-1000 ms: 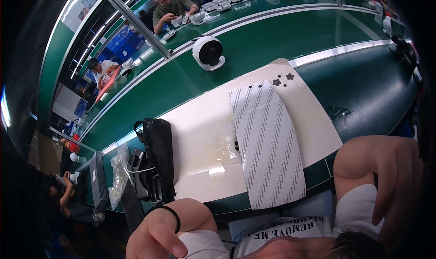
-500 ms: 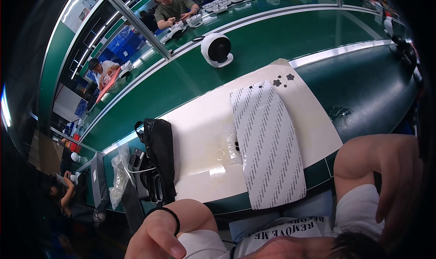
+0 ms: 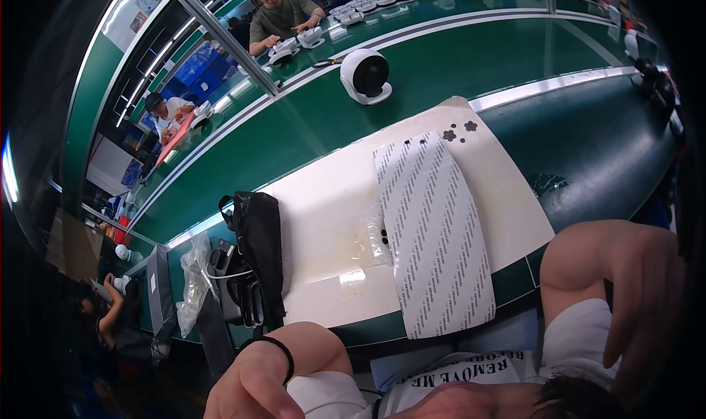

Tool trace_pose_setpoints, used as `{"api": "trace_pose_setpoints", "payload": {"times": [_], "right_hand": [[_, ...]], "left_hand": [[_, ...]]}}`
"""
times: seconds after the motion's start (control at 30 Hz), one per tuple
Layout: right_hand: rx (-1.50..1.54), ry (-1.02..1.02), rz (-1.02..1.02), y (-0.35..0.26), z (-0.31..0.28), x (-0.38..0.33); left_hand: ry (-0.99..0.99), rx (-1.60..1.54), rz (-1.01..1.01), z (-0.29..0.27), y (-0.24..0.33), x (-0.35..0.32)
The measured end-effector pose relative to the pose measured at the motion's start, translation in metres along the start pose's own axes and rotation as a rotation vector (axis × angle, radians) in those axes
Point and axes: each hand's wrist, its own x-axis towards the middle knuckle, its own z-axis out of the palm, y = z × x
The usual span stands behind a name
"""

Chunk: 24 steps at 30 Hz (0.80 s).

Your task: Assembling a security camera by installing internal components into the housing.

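My left hand (image 3: pixel 254 382), below a black wrist band, is at the lower left edge. A stretched thumb or finger shows, but the other fingers are hidden, so its grip is unclear. At the right edge my right hand (image 3: pixel 647 294) hangs with its fingers stretched downward beside my white sleeve, open, with nothing visible in it. Both hands are close to the camera and off the table. Between them a long white sheet of printed backing paper (image 3: pixel 434 235) lies on a cream board (image 3: pixel 323 220). Small dark flower-shaped pieces (image 3: pixel 450 135) and round dots rest near the board's far corner.
A black bag (image 3: pixel 261 250), dark devices with a white cable (image 3: pixel 229 272) and clear plastic (image 3: pixel 195 279) stand left of the board. Beyond it, a white round-headed device with a black face (image 3: pixel 365 77) stands on the green belt (image 3: pixel 456 66). Co-workers sit across.
The white round-headed device has shifted slightly right along the green belt. The co-worker opposite has moved a hand over a white part. My hands have barely shifted.
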Motion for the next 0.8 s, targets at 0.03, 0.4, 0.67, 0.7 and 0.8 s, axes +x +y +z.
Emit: {"api": "trace_pose_setpoints", "payload": {"times": [0.03, 0.4, 0.67, 0.7, 0.8], "right_hand": [[0.018, -0.036, 0.035, -0.001, -0.001, 0.0], [0.062, -0.171, 0.041, 0.0, -0.004, 0.001], [-0.186, -0.171, 0.139, -0.001, -0.018, -0.007], [-0.152, -0.353, 0.279, -0.006, -0.024, -0.008], [-0.153, -1.115, 0.069, -0.01, -0.021, -0.044]], "left_hand": [[-0.043, -0.067, 0.007, -0.003, -0.001, 0.001], [-0.175, -0.203, -0.037, -0.015, 0.007, 0.01], [-0.054, -0.154, -0.598, -0.027, 0.014, -0.006], [0.022, -0.299, -0.734, -0.024, 0.007, -0.006], [-0.001, -0.545, -0.808, 0.014, 0.013, 0.004]]}}
